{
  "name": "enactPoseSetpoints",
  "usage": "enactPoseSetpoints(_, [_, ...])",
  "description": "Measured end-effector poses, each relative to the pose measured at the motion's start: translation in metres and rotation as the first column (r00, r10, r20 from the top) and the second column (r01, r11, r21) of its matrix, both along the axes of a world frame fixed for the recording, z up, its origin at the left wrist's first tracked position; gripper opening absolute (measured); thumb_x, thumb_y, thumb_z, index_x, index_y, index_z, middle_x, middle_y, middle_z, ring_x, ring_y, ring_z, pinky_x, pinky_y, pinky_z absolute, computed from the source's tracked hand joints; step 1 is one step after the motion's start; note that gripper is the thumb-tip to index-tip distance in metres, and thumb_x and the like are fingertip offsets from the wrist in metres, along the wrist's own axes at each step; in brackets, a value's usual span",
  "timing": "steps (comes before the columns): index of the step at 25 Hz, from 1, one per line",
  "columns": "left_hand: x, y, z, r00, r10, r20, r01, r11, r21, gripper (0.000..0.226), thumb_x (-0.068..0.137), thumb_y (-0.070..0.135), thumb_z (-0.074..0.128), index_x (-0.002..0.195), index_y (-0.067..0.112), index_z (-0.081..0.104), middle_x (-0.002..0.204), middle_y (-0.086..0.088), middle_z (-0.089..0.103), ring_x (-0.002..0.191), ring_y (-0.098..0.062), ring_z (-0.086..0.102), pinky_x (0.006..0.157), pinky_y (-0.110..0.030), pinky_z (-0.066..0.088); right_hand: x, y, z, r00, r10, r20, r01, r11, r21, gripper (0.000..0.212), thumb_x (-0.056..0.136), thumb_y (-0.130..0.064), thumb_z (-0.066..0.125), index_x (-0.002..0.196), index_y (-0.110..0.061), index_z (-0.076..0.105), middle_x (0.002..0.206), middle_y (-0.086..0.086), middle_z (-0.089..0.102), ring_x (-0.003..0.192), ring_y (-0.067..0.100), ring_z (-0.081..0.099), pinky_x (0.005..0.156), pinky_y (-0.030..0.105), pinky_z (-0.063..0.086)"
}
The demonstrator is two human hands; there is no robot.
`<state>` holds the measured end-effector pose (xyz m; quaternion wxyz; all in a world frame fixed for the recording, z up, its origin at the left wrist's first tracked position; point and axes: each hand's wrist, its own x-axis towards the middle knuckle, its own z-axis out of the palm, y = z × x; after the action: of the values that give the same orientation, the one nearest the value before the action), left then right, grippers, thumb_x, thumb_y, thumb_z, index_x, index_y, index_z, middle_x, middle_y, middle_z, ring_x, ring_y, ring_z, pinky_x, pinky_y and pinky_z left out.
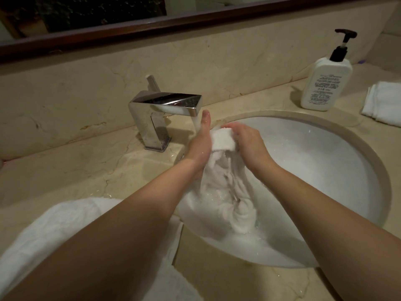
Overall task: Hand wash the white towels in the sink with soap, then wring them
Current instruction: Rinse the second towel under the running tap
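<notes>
A wet white towel (225,192) hangs bunched from my two hands down into the round white sink (325,161). My left hand (200,144) grips its upper end from the left, thumb pointing up beside the water stream. My right hand (247,142) grips the same folded upper end from the right, fingers curled over it. Water runs from the chrome faucet (165,109) onto the towel's top. A white soap pump bottle (325,81) with a black pump stands on the counter at the back right.
Another white towel (65,235) lies on the beige marble counter (76,166) at the front left, under my left forearm. Folded white towels (384,103) are stacked at the right edge. A dark-framed mirror (130,29) runs along the wall behind.
</notes>
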<state>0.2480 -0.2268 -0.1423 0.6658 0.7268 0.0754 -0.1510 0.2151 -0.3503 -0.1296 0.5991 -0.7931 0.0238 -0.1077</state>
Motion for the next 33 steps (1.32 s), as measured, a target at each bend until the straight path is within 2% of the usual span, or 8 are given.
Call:
enactPoseSetpoints(3, [-0.001, -0.002, 0.002, 1.000, -0.019, 0.006, 0.018, 1.000, 0.020, 0.111, 0.055, 0.109, 0.031, 0.112, 0.026, 0.077, 0.114, -0.012, 0.075, 0.111, -0.029, 0.070, 0.106, -0.048, 0.049, 0.001, 0.007, -0.014, 0.965, 0.067, 0.252, 0.069, 0.867, -0.494, 0.043, 0.100, -0.053, 0.044, 0.107, -0.019, 0.069, 0.105, -0.008, 0.069, 0.103, 0.012, 0.059, 0.087, 0.031, 0.043])
enactPoseSetpoints(7, [-0.012, -0.003, 0.016, 0.998, -0.051, 0.029, 0.053, 0.997, -0.050, 0.088, 0.097, 0.077, 0.016, 0.102, 0.012, 0.076, 0.101, -0.015, 0.078, 0.102, -0.024, 0.074, 0.090, -0.034, 0.058, 0.007, 0.016, -0.014, 0.967, 0.078, 0.244, 0.089, 0.790, -0.607, 0.058, 0.097, -0.058, 0.028, 0.105, -0.016, 0.069, 0.094, -0.002, 0.066, 0.092, 0.021, 0.061, 0.071, 0.032, 0.037])
enactPoseSetpoints(10, [-0.012, 0.003, 0.017, 0.995, -0.098, -0.010, 0.097, 0.991, -0.088, 0.097, 0.092, 0.083, 0.016, 0.108, 0.007, 0.074, 0.103, -0.022, 0.076, 0.102, -0.032, 0.074, 0.095, -0.045, 0.058, 0.006, 0.014, -0.008, 0.977, -0.068, 0.201, 0.153, 0.882, -0.446, 0.052, 0.102, -0.054, 0.043, 0.076, -0.015, 0.066, 0.067, -0.005, 0.061, 0.071, 0.019, 0.060, 0.065, 0.035, 0.040])
enactPoseSetpoints(16, [-0.018, -0.007, 0.008, 0.964, -0.260, 0.055, 0.240, 0.941, 0.238, 0.126, 0.055, 0.109, 0.014, 0.147, 0.031, 0.052, 0.150, -0.006, 0.053, 0.141, -0.021, 0.045, 0.122, -0.046, 0.030, 0.004, 0.001, 0.003, 0.952, -0.305, 0.016, 0.301, 0.945, 0.129, 0.059, 0.097, -0.051, 0.056, 0.054, -0.019, 0.031, 0.044, -0.014, 0.030, 0.046, 0.007, 0.029, 0.052, 0.028, 0.028])
enactPoseSetpoints(21, [-0.019, 0.000, 0.019, 0.990, -0.002, 0.143, -0.027, 0.979, 0.201, 0.091, 0.081, 0.094, 0.016, 0.107, 0.028, 0.074, 0.105, -0.001, 0.074, 0.103, -0.016, 0.067, 0.097, -0.033, 0.049, -0.002, 0.004, -0.001, 0.985, -0.067, 0.158, 0.102, 0.969, -0.225, 0.031, 0.097, -0.025, 0.043, 0.080, -0.013, 0.065, 0.080, -0.001, 0.062, 0.075, 0.016, 0.055, 0.071, 0.035, 0.044])
enactPoseSetpoints(25, [-0.010, 0.002, 0.013, 0.966, 0.218, 0.140, -0.218, 0.976, -0.011, 0.076, 0.085, 0.085, 0.034, 0.067, 0.022, 0.073, 0.080, -0.007, 0.077, 0.086, -0.029, 0.074, 0.087, -0.042, 0.057, -0.007, 0.023, -0.009, 0.984, 0.095, 0.149, -0.013, 0.880, -0.474, 0.061, 0.092, -0.076, 0.033, 0.086, -0.020, 0.057, 0.072, -0.007, 0.055, 0.075, 0.022, 0.056, 0.065, 0.036, 0.040])
enactPoseSetpoints(30, [-0.016, -0.001, 0.017, 0.987, 0.001, 0.161, -0.010, 0.998, 0.055, 0.077, 0.094, 0.079, 0.019, 0.104, 0.027, 0.074, 0.100, 0.002, 0.074, 0.100, -0.012, 0.069, 0.092, -0.027, 0.052, 0.007, 0.024, -0.013, 0.990, -0.072, 0.120, 0.104, 0.951, -0.290, 0.062, 0.087, -0.079, 0.029, 0.075, -0.026, 0.058, 0.068, -0.007, 0.056, 0.073, 0.020, 0.058, 0.066, 0.033, 0.038])
enactPoseSetpoints(33, [-0.018, -0.003, 0.024, 0.979, 0.111, 0.172, -0.143, 0.972, 0.188, 0.078, 0.096, 0.077, 0.014, 0.096, 0.023, 0.070, 0.091, 0.000, 0.068, 0.086, -0.015, 0.064, 0.077, -0.028, 0.048, 0.003, 0.028, -0.011, 0.992, -0.037, 0.118, 0.075, 0.939, -0.336, 0.050, 0.100, -0.062, 0.029, 0.060, -0.035, 0.044, 0.059, -0.007, 0.048, 0.063, 0.016, 0.050, 0.063, 0.033, 0.031])
